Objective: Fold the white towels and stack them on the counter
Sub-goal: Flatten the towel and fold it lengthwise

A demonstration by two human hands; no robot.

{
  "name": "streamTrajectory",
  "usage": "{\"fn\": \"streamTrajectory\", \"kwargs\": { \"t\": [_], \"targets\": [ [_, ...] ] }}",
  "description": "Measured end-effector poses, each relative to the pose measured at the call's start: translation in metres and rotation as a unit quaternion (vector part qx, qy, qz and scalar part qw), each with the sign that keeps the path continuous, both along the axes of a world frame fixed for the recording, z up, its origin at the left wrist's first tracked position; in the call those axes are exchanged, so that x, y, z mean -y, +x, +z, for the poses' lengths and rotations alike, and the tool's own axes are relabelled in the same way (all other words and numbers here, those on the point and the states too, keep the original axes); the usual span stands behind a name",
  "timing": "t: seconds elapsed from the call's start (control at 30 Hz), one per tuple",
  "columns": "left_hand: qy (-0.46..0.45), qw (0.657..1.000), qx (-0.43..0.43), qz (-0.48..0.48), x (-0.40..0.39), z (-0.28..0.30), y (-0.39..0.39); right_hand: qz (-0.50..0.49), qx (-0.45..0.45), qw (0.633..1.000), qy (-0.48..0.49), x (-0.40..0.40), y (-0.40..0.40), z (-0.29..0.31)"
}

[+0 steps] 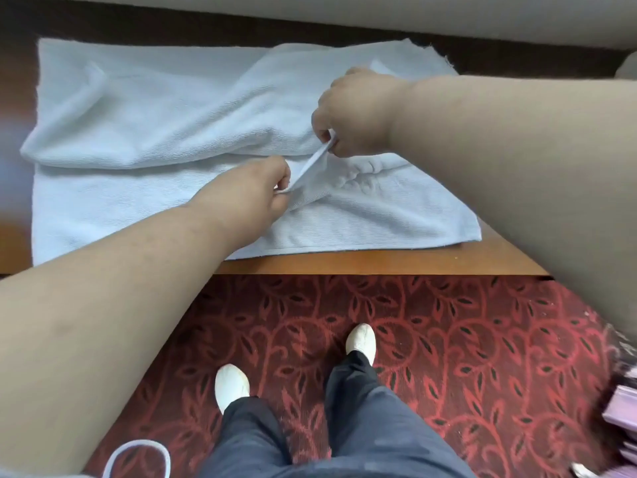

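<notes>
A white towel point(144, 132) lies spread over the wooden counter point(396, 263), its far half folded loosely toward the near half. My left hand point(251, 191) pinches the towel's edge near the middle. My right hand point(351, 112) pinches the same edge a little farther back, so a short strip of hem is stretched and lifted between the two hands. The towel's near right corner point(472, 232) rests flat by the counter's front edge.
The counter's front edge runs across the middle of the view. Below it is red patterned carpet point(448, 357) with my feet in white shoes point(360, 339). A white loop point(138, 457) shows at the bottom left, and purple items point(624, 408) at the right edge.
</notes>
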State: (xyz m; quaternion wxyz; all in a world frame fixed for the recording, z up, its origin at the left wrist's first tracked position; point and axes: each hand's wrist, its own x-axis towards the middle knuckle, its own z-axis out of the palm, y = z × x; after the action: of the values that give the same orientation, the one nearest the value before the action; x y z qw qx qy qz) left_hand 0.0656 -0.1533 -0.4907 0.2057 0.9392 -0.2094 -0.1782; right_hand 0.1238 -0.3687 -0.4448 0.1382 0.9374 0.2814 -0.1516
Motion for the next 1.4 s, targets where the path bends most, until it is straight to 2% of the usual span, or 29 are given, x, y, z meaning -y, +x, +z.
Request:
{"fn": "streamTrajectory", "kwargs": {
  "t": [0.1, 0.2, 0.37, 0.43, 0.5, 0.6, 0.67, 0.77, 0.87, 0.93, 1.0, 1.1, 1.13, 1.2, 1.27, 1.3, 1.37, 1.4],
  "targets": [
    [0.009, 0.999, 0.020, -0.045, -0.003, -0.001, -0.013, -0.071, -0.032, 0.996, -0.037, 0.031, -0.023, 0.010],
    [0.045, 0.994, 0.030, -0.095, -0.001, -0.008, -0.028, -0.140, -0.025, 0.985, -0.102, 0.069, -0.057, 0.011],
    [0.128, 0.980, 0.046, -0.145, -0.016, -0.017, -0.040, -0.333, -0.040, 0.935, -0.112, 0.111, -0.130, -0.007],
    [0.138, 0.978, 0.056, -0.143, -0.028, -0.020, -0.041, -0.416, -0.052, 0.906, -0.060, 0.117, -0.156, -0.021],
    [0.149, 0.978, 0.073, -0.125, -0.038, -0.020, -0.044, -0.476, -0.054, 0.877, 0.033, 0.121, -0.180, -0.036],
    [0.176, 0.972, 0.128, -0.087, -0.055, -0.019, -0.047, -0.537, -0.042, 0.828, 0.152, 0.118, -0.205, -0.055],
    [0.187, 0.970, 0.140, -0.065, -0.068, -0.020, -0.048, -0.557, -0.019, 0.806, 0.197, 0.116, -0.212, -0.065],
    [0.191, 0.969, 0.153, -0.032, -0.085, -0.020, -0.046, -0.549, 0.000, 0.806, 0.220, 0.117, -0.220, -0.074],
    [0.203, 0.963, 0.178, -0.011, -0.099, -0.017, -0.042, -0.521, 0.035, 0.825, 0.216, 0.124, -0.223, -0.078],
    [0.229, 0.962, 0.151, -0.007, -0.105, -0.016, -0.040, -0.508, 0.024, 0.837, 0.202, 0.123, -0.222, -0.075],
    [0.248, 0.965, 0.084, -0.002, -0.107, -0.019, -0.042, -0.498, -0.047, 0.850, 0.165, 0.124, -0.212, -0.065],
    [0.218, 0.976, 0.007, -0.001, -0.106, -0.015, -0.042, -0.430, -0.232, 0.872, 0.031, 0.129, -0.169, -0.029],
    [0.199, 0.980, 0.004, -0.010, -0.106, -0.013, -0.042, -0.402, -0.264, 0.877, -0.012, 0.129, -0.151, -0.017],
    [0.155, 0.988, 0.017, 0.004, -0.103, -0.009, -0.042, -0.340, -0.240, 0.908, -0.050, 0.125, -0.114, 0.002],
    [0.125, 0.990, 0.037, 0.054, -0.096, -0.009, -0.043, -0.330, -0.149, 0.932, 0.018, 0.110, -0.079, 0.010],
    [0.116, 0.990, 0.037, 0.070, -0.088, -0.011, -0.045, -0.347, -0.115, 0.927, 0.087, 0.102, -0.067, 0.011],
    [0.121, 0.988, -0.002, 0.093, -0.076, -0.014, -0.047, -0.346, -0.095, 0.911, 0.202, 0.074, -0.048, 0.006],
    [0.130, 0.987, -0.028, 0.092, -0.070, -0.016, -0.047, -0.327, -0.105, 0.913, 0.221, 0.061, -0.041, 0.003]
  ]
}}
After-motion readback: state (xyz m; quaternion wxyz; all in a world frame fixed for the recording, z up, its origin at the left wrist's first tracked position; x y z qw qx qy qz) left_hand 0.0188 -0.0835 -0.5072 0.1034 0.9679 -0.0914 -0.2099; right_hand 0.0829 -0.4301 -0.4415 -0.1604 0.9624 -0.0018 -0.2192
